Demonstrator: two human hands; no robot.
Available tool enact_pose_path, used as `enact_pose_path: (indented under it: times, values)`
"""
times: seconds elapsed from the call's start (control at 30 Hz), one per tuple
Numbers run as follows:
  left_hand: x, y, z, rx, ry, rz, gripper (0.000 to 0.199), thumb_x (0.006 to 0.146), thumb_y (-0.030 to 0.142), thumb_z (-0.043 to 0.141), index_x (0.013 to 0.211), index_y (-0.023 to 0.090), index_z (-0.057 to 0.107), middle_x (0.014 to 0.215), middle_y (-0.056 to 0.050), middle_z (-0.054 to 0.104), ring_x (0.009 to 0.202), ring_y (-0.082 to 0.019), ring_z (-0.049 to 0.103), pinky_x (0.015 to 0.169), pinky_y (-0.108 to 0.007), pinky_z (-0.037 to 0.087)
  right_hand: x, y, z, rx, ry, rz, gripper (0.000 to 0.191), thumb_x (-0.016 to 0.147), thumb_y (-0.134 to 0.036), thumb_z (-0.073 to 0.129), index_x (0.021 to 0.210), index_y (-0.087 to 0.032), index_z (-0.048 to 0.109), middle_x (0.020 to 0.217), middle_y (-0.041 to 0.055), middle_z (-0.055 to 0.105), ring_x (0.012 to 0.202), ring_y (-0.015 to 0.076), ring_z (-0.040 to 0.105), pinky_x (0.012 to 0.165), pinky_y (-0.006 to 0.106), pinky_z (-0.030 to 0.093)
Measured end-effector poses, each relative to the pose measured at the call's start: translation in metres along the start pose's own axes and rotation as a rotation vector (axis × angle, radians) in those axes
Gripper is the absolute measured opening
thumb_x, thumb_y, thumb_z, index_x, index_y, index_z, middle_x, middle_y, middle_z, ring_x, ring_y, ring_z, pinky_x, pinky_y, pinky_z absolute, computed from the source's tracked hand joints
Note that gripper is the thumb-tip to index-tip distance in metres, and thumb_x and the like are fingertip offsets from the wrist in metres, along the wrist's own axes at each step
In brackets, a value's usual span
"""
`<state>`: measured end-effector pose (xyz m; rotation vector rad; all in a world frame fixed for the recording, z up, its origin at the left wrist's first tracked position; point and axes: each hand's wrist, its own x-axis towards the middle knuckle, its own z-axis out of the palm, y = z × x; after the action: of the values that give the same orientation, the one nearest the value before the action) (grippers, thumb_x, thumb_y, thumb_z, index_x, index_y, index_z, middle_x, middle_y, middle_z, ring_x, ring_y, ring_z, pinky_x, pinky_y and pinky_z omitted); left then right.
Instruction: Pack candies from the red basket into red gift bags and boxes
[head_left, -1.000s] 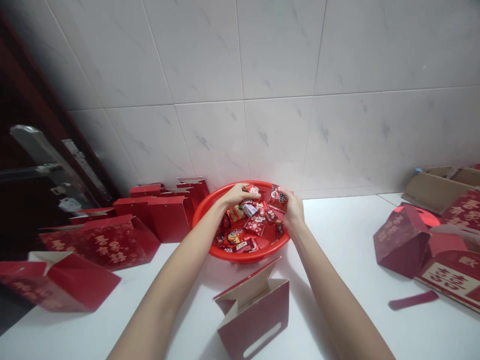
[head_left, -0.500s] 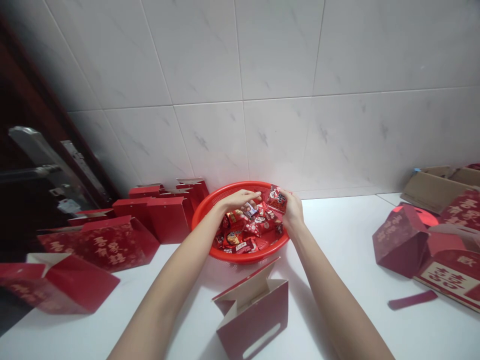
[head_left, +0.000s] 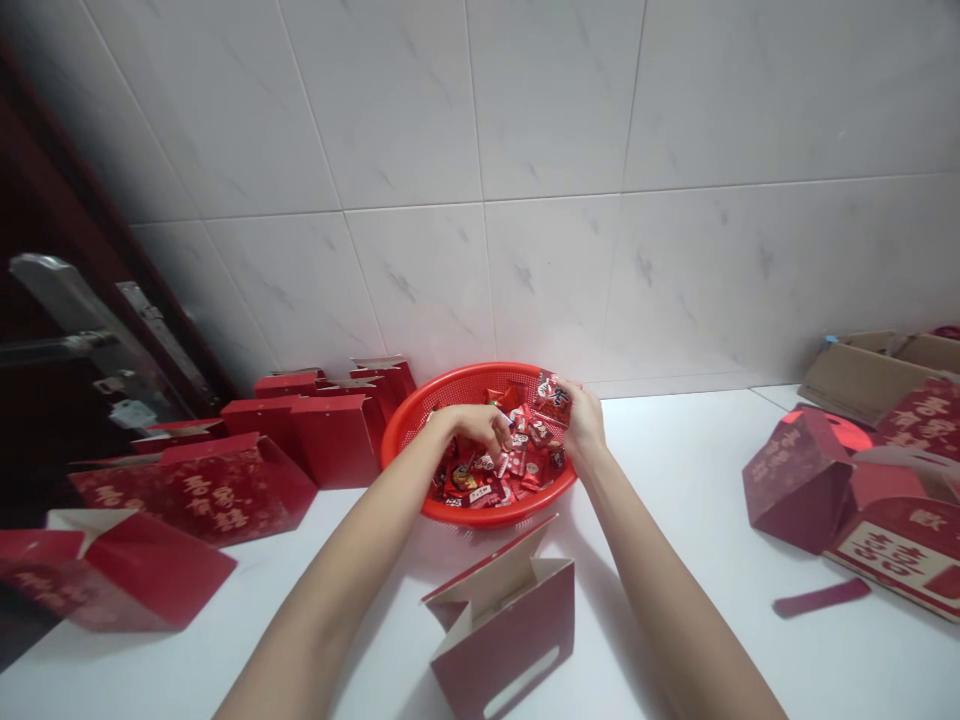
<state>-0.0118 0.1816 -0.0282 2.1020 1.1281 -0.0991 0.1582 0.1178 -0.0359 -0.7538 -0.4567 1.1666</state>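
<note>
A red plastic basket [head_left: 480, 518] holds many small wrapped sweets [head_left: 532, 470]. My left hand [head_left: 484, 430] is inside the basket, its fingers bent down among the sweets; a small whitish packet shows at its fingertips. At the basket's right rim, my right hand [head_left: 583, 415] is closed on a dark red packet [head_left: 552, 398] with light lettering. Between my forearms, nearer to me, an open-topped red gift box [head_left: 514, 640] stands on the white table, its pale inside showing.
Several red gift boxes [head_left: 337, 440] stand at the left beside a dark door with a metal handle [head_left: 67, 290]. At the right are more red boxes [head_left: 799, 480], a brown carton [head_left: 862, 380] and a flat red strip [head_left: 821, 598]. A tiled wall [head_left: 555, 280] rises behind.
My left hand has gone down from above the sweets into them, its fingers now curled. My right hand stays at the rim with the same packet.
</note>
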Motion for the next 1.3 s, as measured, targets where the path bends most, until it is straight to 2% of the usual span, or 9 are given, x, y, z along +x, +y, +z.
enact_pose_path:
  times: [0.17,0.33,0.47,0.57,0.63,0.8,1.0,1.17,1.3]
  values:
    - [0.005,0.011,0.010,0.242,-0.028,-0.039,0.036,0.036,0.022,0.088,0.071,0.027,0.080,0.058,0.006,0.066,0.060,-0.015,0.058,0.057,-0.023,0.040,0.001,0.001,-0.001,-0.006,-0.001,0.022,0.008,0.064,-0.016,0.071,0.065,-0.019,0.064,0.057,-0.0047,0.068,0.054,0.0148,0.064,0.049,0.025,0.053]
    - [0.006,0.009,0.009,0.254,-0.022,-0.068,0.023,0.039,0.024,0.088,0.054,0.022,0.071,0.052,0.005,0.062,0.054,-0.013,0.053,0.052,-0.023,0.036,0.004,0.003,-0.003,-0.001,-0.011,0.002,0.008,0.063,-0.016,0.072,0.066,-0.019,0.065,0.058,-0.0048,0.069,0.055,0.0143,0.065,0.051,0.024,0.053]
    - [0.001,0.003,-0.004,-0.072,0.281,0.073,0.020,0.054,0.031,0.084,0.063,0.018,0.071,0.061,0.002,0.067,0.061,-0.013,0.056,0.060,-0.023,0.041,0.004,0.003,-0.001,0.015,-0.016,-0.009,0.008,0.063,-0.014,0.072,0.065,-0.019,0.066,0.058,-0.0049,0.069,0.056,0.0130,0.065,0.053,0.022,0.053]
    - [-0.002,0.006,-0.010,-0.360,0.507,0.205,0.037,0.059,0.042,0.084,0.082,0.015,0.075,0.072,-0.001,0.070,0.066,-0.014,0.059,0.063,-0.025,0.044,0.004,0.004,-0.001,0.011,-0.012,-0.018,0.008,0.063,-0.012,0.071,0.064,-0.019,0.069,0.061,-0.0048,0.071,0.060,0.0124,0.066,0.057,0.021,0.053]
    - [-0.003,0.011,-0.011,-0.488,0.568,0.260,0.050,0.058,0.049,0.086,0.090,0.013,0.075,0.077,-0.003,0.071,0.068,-0.014,0.059,0.065,-0.027,0.046,0.005,0.005,-0.002,0.007,-0.030,-0.008,0.007,0.063,-0.013,0.072,0.064,-0.019,0.069,0.061,-0.0044,0.072,0.061,0.0127,0.066,0.058,0.022,0.054]
    - [-0.002,0.022,-0.006,-0.681,0.574,0.363,0.059,0.055,0.057,0.088,0.090,0.012,0.075,0.085,-0.005,0.073,0.079,-0.016,0.063,0.077,-0.030,0.050,0.010,0.008,-0.005,0.048,-0.105,0.039,0.011,0.062,-0.013,0.075,0.071,-0.018,0.072,0.066,-0.0022,0.074,0.064,0.0147,0.068,0.060,0.024,0.056]
    - [-0.003,0.024,-0.004,-0.714,0.602,0.337,0.056,0.055,0.053,0.090,0.089,0.012,0.073,0.088,-0.005,0.072,0.083,-0.017,0.063,0.075,-0.029,0.051,0.008,0.007,-0.005,0.103,-0.247,0.066,0.014,0.064,-0.015,0.077,0.078,-0.016,0.073,0.073,0.0023,0.077,0.067,0.0167,0.071,0.061,0.026,0.058]
    - [0.002,0.024,-0.002,-0.744,0.655,0.283,0.041,0.075,0.050,0.076,0.094,0.014,0.070,0.081,-0.004,0.070,0.069,-0.014,0.065,0.070,-0.028,0.052,0.007,0.008,-0.006,0.063,-0.175,0.037,0.013,0.061,-0.013,0.078,0.073,-0.015,0.073,0.069,0.0036,0.077,0.063,0.0169,0.070,0.059,0.026,0.058]
    - [0.004,0.017,0.001,-0.484,0.564,0.057,0.025,0.088,0.036,0.058,0.085,0.014,0.069,0.070,-0.003,0.070,0.065,-0.016,0.066,0.065,-0.026,0.051,0.008,0.007,-0.005,0.071,-0.060,0.029,0.010,0.062,-0.011,0.075,0.069,-0.016,0.070,0.063,0.0004,0.074,0.059,0.0162,0.068,0.054,0.025,0.057]
